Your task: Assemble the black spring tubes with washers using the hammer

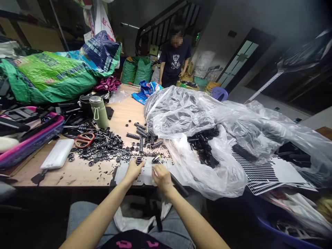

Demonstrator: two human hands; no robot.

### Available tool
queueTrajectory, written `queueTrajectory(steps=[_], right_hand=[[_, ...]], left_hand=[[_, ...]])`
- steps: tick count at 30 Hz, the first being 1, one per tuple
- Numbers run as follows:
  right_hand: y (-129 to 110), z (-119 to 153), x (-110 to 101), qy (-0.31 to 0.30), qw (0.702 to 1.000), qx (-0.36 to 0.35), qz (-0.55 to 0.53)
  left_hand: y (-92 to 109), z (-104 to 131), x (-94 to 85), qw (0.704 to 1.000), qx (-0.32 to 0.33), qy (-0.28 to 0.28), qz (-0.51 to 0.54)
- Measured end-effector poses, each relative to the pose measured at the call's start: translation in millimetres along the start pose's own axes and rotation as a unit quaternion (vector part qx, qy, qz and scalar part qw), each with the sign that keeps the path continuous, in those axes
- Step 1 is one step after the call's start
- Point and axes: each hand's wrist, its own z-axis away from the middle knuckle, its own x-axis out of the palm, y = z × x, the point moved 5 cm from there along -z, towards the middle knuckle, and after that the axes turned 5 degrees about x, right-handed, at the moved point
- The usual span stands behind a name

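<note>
Near the table's front edge, my left hand (pixel 133 171) is closed on a short black roller with white spots (pixel 138 160). My right hand (pixel 162 176) is just to its right, fingertips pinched together; what they hold, if anything, is too small to make out. A hammer lies by the right hand, its metal head (pixel 156 159) beyond the fingers and its black handle (pixel 179 185) passing behind the wrist. Under both hands is a pale board (pixel 147 173) sprinkled with tiny dark pieces. Several more spotted rollers (pixel 141 133) lie beyond the hands.
Black discs and metal pins (pixel 103 145), red-handled scissors (pixel 84 140), a white power bank (pixel 57 154) and a green flask (pixel 99 112) are on the left. A large clear plastic bag (pixel 181 110) with black parts and patterned sheets (pixel 259 173) fill the right. A person (pixel 174 58) stands across the table.
</note>
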Motion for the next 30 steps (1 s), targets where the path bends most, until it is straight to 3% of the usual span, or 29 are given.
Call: queueTrajectory(steps=[3, 6, 8, 10, 12, 15, 17, 20, 23, 27, 30], right_hand=[[1.0, 16.4, 18.8, -0.038, 0.999, 0.028, -0.019], [8.0, 12.7, 7.5, -0.015, 0.993, 0.065, -0.096], [14.3, 6.8, -9.2, 0.014, 0.985, 0.095, -0.140], [18.5, 8.4, -20.7, 0.012, 0.979, 0.127, -0.156], [14.8, 22.3, -14.5, -0.087, 0.978, 0.132, -0.138], [1.5, 69.2, 22.6, -0.336, 0.934, 0.114, -0.042], [-3.4, 100.2, 47.1, -0.417, 0.899, 0.133, 0.017], [-7.1, 125.8, 75.3, -0.449, 0.873, 0.180, 0.057], [-7.4, 132.9, 89.3, -0.478, 0.850, 0.213, 0.068], [-4.2, 124.9, 80.3, -0.489, 0.841, 0.228, 0.026], [-2.4, 111.0, 56.3, -0.513, 0.827, 0.215, -0.085]], left_hand=[[-13.6, -6.5, -12.0, 1.000, 0.010, 0.003, -0.025], [-11.0, -7.3, -19.6, 0.987, 0.090, 0.013, -0.134], [-5.0, -3.8, -20.6, 0.950, 0.177, 0.031, -0.255], [-4.5, 2.5, -17.2, 0.894, 0.236, 0.031, -0.380], [-10.0, 9.6, -14.7, 0.842, 0.250, 0.023, -0.477], [-17.6, 19.9, -17.7, 0.806, 0.243, 0.026, -0.539], [-16.5, 25.5, -21.7, 0.817, 0.258, 0.031, -0.514], [-4.5, 31.2, -30.7, 0.870, 0.293, 0.059, -0.392], [9.8, 31.7, -41.1, 0.913, 0.281, 0.114, -0.273], [18.0, 26.6, -49.3, 0.956, 0.219, 0.173, -0.093], [15.6, 23.5, -48.3, 0.975, 0.144, 0.165, 0.045]])
